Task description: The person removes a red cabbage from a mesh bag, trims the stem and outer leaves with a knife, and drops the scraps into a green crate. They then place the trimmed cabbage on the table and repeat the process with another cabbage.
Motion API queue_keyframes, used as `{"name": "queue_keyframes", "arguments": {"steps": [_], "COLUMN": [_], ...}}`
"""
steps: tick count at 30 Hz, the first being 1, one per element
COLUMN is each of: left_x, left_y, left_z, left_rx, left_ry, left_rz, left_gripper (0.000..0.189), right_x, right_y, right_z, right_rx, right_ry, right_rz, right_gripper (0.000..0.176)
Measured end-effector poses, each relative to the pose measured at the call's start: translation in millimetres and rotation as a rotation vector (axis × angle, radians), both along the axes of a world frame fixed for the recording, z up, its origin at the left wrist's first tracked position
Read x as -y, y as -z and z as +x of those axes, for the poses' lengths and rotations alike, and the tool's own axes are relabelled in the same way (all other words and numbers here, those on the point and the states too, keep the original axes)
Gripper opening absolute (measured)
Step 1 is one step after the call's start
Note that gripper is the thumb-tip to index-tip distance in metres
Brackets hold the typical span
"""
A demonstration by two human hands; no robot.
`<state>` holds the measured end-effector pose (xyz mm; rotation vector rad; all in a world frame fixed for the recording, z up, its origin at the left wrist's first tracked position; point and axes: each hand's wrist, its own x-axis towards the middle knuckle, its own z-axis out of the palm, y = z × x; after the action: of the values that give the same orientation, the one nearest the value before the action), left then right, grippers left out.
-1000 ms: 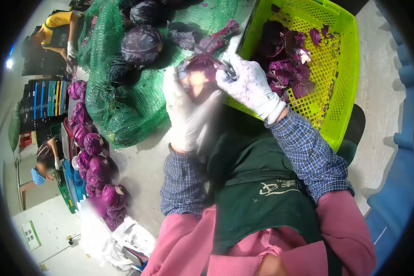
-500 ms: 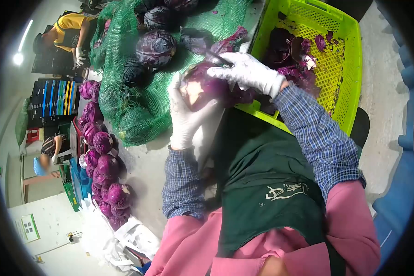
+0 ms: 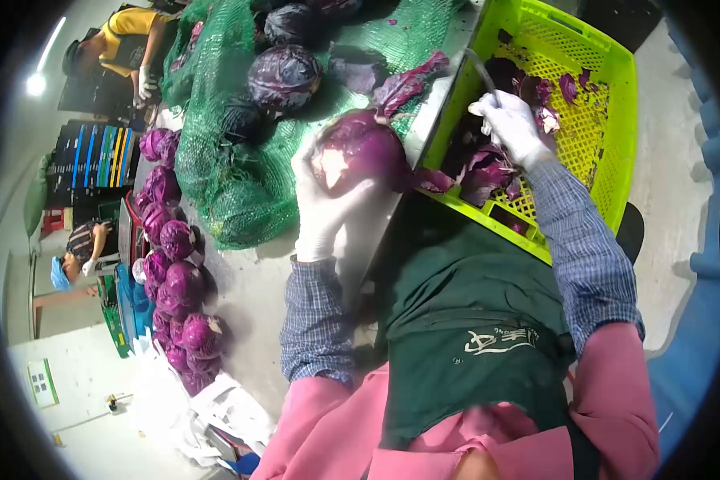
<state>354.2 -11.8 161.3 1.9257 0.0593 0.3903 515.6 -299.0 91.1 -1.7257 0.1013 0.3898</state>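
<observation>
My left hand (image 3: 328,204), in a white glove, is closed round a red cabbage (image 3: 364,152). The pale cut stem faces my palm side, and a loose outer leaf (image 3: 436,180) hangs at its right, by the crate. Over the yellow-green crate (image 3: 528,18), my gloved right hand (image 3: 514,124) grips a knife (image 3: 482,70) whose narrow grey blade points up and away. Purple leaves (image 3: 488,172) lie in the crate below that hand. Just beyond the held cabbage, a torn leaf (image 3: 408,84) rests on the table edge.
Unpeeled dark cabbages (image 3: 284,78) lie on a green mesh sack (image 3: 240,208). A row of peeled red cabbages (image 3: 176,240) lines the table's left side, with white bags (image 3: 200,416) near its end. Two other people (image 3: 132,40) stand further left.
My right hand, with the knife, has moved right from the cabbage to over the crate. My left hand still holds the cabbage in nearly the same place.
</observation>
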Motion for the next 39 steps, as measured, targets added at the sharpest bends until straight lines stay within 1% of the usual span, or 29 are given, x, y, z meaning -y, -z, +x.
{"name": "queue_keyframes", "arguments": {"steps": [1,3,4,5,6,7,8,9,11,13,14,15,17,18,19,21,23,24,25,26,27,28,29,30,31,33,35,37,39], "left_x": [0.2,7.5,9.1,16.1,18.8,18.3,15.7,11.1,5.1,-5.0,-14.8,-20.2,-39.9,-40.2,-39.0,-30.9,-15.9,-4.2,8.2,5.2,8.1,11.7,12.3,11.9,10.7,-5.8,-19.8,-30.8,-34.2], "left_y": [0.6,-2.3,-4.7,-7.8,-12.2,-16.5,-16.9,-14.5,-4.8,-3.3,5.1,6.2,14.5,12.7,12.3,11.3,1.8,3.5,-2.1,13.4,11.0,7.2,1.2,-3.9,-6.3,1.9,-4.3,6.5,15.5], "left_z": [0.8,10.3,10.5,13.6,13.6,11.9,8.1,5.3,3.0,0.5,-2.2,-2.3,6.5,10.0,12.5,15.2,23.4,25.8,30.6,37.6,39.1,40.4,41.1,42.2,42.9,50.9,43.6,41.2,37.5], "left_rx": [0.019,0.065,0.035,0.093,0.06,0.038,0.046,0.06,0.035,-0.049,-0.098,-0.042,-0.049,-0.03,-0.013,-0.007,-0.028,0.009,0.045,0.037,0.001,-0.034,-0.036,-0.039,-0.041,-0.021,-0.133,-0.177,-0.153], "left_ry": [0.014,0.066,0.061,0.14,0.158,0.168,0.152,0.127,0.066,-0.024,-0.101,-0.138,0.027,0.019,0.007,-0.027,-0.062,-0.178,-0.11,-0.143,-0.152,-0.161,-0.148,-0.131,-0.112,-0.141,-0.071,-0.148,-0.122], "left_rz": [-0.049,-0.137,-0.129,-0.228,-0.209,-0.183,-0.131,-0.079,-0.229,-0.28,-0.413,-0.492,-0.764,-0.735,-0.711,-0.604,-0.419,-0.3,-0.329,-0.143,-0.1,-0.057,-0.134,-0.21,-0.287,-0.337,-0.46,-0.65,-0.741], "left_gripper": [0.1,0.1,0.098,0.098,0.097,0.097,0.096,0.096,0.097,0.098,0.097,0.081,0.059,0.054,0.05,0.047,0.052,0.064,0.075,0.073,0.074,0.075,0.073,0.071,0.069,0.059,0.057,0.059,0.059], "right_x": [7.9,-1.8,-15.4,-26.8,-46.1,-60.0,-77.2,-87.2,-83.7,-66.3,-55.4,-39.0,0.6,23.2,37.5,36.1,9.0,-13.0,-33.9,-52.4,-69.4,-80.7,-87.6,-93.5,-97.0,-99.6,-90.9,-82.3,-63.8], "right_y": [-13.6,-23.2,-45.2,-48.5,-44.1,-68.9,-58.9,-38.6,-49.6,-31.9,-9.5,2.0,17.5,27.4,20.2,-10.7,-44.4,-64.1,-79.8,-76.6,-67.1,-65.7,-62.2,-51.1,-36.8,-12.6,1.2,1.5,-1.4], "right_z": [-6.7,-26.6,-40.1,-45.9,-43.0,-52.9,-51.7,-43.8,-33.4,-31.7,-30.5,-26.2,-17.3,-14.5,-15.5,-24.7,-45.7,-60.2,-72.5,-80.6,-87.9,-94.3,-98.9,-99.9,-101.2,-107.1,-107.6,-103.1,-92.2], "right_rx": [-0.023,0.065,0.155,0.281,0.755,0.492,0.722,0.769,0.594,0.268,0.085,0.024,0.03,0.013,0.074,0.08,0.214,0.24,0.266,0.308,0.35,0.281,0.213,0.062,0.026,-0.089,-0.096,0.013,-0.034], "right_ry": [0.006,-0.07,-0.147,-0.24,-0.278,-0.317,-0.226,-0.235,-0.273,-0.218,-0.066,0.07,0.267,0.325,0.34,0.434,0.242,0.156,0.069,-0.001,-0.072,-0.081,-0.089,-0.062,-0.072,-0.108,-0.096,-0.031,0.026], "right_rz": [-0.144,0.1,0.166,0.066,-0.03,-0.162,-0.315,-0.34,-0.431,-0.146,0.168,0.276,0.282,0.403,0.288,0.259,0.413,0.441,0.471,0.46,0.449,0.4,0.35,0.37,0.389,0.52,0.53,0.46,0.503], "right_gripper": [0.015,0.021,0.035,0.051,0.059,0.062,0.054,0.045,0.033,0.025,0.02,0.018,0.016,0.015,0.034,0.064,0.086,0.088,0.09,0.092,0.095,0.089,0.084,0.068,0.04,0.018,0.015,0.011,0.012]}}
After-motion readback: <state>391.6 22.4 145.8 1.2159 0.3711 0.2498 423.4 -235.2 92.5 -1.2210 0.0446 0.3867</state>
